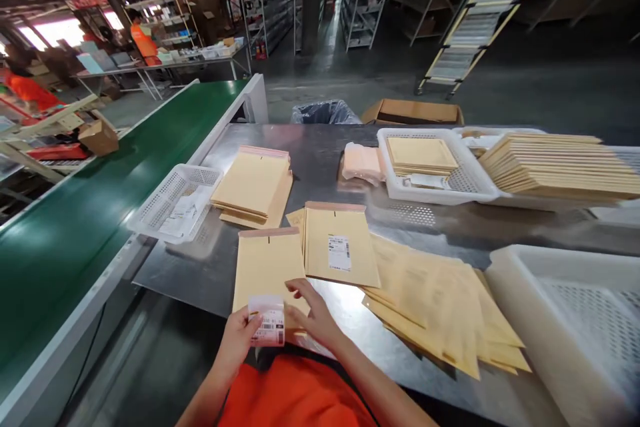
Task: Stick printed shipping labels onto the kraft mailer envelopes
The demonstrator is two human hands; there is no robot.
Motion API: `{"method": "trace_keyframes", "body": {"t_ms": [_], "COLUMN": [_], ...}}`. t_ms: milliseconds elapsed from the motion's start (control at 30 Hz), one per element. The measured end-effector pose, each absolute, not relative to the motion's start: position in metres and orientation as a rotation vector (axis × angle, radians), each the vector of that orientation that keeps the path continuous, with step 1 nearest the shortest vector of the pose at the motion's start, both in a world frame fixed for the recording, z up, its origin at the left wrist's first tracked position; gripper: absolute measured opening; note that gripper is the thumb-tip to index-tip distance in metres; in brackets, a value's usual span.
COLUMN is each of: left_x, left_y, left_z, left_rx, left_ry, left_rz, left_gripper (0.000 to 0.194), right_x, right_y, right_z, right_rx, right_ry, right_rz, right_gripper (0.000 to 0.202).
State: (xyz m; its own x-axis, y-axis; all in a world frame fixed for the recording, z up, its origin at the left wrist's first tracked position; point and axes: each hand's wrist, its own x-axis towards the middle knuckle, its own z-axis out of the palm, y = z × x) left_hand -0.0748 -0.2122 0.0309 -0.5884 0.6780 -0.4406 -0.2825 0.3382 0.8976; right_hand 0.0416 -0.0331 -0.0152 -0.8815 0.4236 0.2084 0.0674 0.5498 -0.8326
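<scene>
On the steel table (320, 167), left hand (239, 337) pinching a glossy label (267, 321), right hand (314, 317) seemingly flat on a kraft envelope (267, 267).

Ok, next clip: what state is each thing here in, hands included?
Left hand: holding the label sheet.
Right hand: fingers resting on the blank envelope.
Label sheet: held over the blank envelope's near edge.
Blank envelope: flat, no label.
Labelled envelope: flat, label stuck on.
Small basket: holds paper slips.
Conveyor belt: one box on it.

Small white barcode label (267, 321), held upright at near surface edge, overlapping lower end of plain kraft padded envelope (267, 267), lying flat, flap away.
</scene>
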Motion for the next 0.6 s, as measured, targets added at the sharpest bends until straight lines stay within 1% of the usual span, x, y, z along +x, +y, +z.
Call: {"method": "trace_keyframes", "body": {"t_ms": [33, 67, 133, 167, 200, 233, 300, 333, 367, 433, 500, 567, 600], "left_x": [-0.072, -0.070, -0.068, -0.067, -0.068, -0.068, -0.068, -0.067, -0.066, -0.063, -0.060, -0.058, -0.057], "left_y": [-0.208, -0.206, -0.205, -0.206, -0.208, -0.210, -0.215, -0.216, -0.217, -0.218, -0.218, -0.217, -0.218], "left_z": [0.038, 0.043, 0.049, 0.050, 0.050, 0.050, 0.046, 0.044, 0.040, 0.032, 0.022, 0.009, 0.002], "left_rx": [0.291, 0.247, 0.198, 0.189, 0.192, 0.203, 0.220, 0.222, 0.221, 0.245, 0.306, 0.350, 0.354], "left_ry": [1.708, 1.692, 1.689, 1.710, 1.735, 1.750, 1.730, 1.702, 1.679, 1.715, 1.871, 2.021, 2.068], "left_rz": [1.459, 1.518, 1.591, 1.605, 1.609, 1.602, 1.557, 1.520, 1.482, 1.409, 1.339, 1.282, 1.258], "left_gripper": [0.062, 0.073, 0.097, 0.102, 0.098, 0.088, 0.057, 0.045, 0.038, 0.037, 0.039, 0.042, 0.043], "right_x": [0.037, 0.033, 0.029, 0.028, 0.028, 0.029, 0.031, 0.033, 0.035, 0.039, 0.042, 0.042, 0.040], "right_y": [-0.051, -0.066, -0.085, -0.090, -0.091, -0.091, -0.088, -0.086, -0.085, -0.085, -0.088, -0.090, -0.090], "right_z": [-0.003, 0.007, 0.022, 0.027, 0.030, 0.032, 0.032, 0.031, 0.030, 0.025, 0.017, 0.006, -0.001], "right_rx": [-0.340, -0.301, -0.292, -0.295, -0.300, -0.315, -0.385, -0.441, -0.511, -0.653, -0.751, -0.807, -0.830], "right_ry": [-2.333, -2.281, -2.248, -2.252, -2.267, -2.280, -2.276, -2.250, -2.212, -2.136, -2.099, -2.097, -2.122], "right_rz": [1.308, 1.301, 1.210, 1.195, 1.225, 1.301, 1.551, 1.684, 1.799, 1.948, 2.031, 2.062, 2.023], "right_gripper": [0.043, 0.045, 0.037, 0.030, 0.025, 0.021, 0.017, 0.015, 0.014, 0.010, 0.009, 0.011, 0.012]}}
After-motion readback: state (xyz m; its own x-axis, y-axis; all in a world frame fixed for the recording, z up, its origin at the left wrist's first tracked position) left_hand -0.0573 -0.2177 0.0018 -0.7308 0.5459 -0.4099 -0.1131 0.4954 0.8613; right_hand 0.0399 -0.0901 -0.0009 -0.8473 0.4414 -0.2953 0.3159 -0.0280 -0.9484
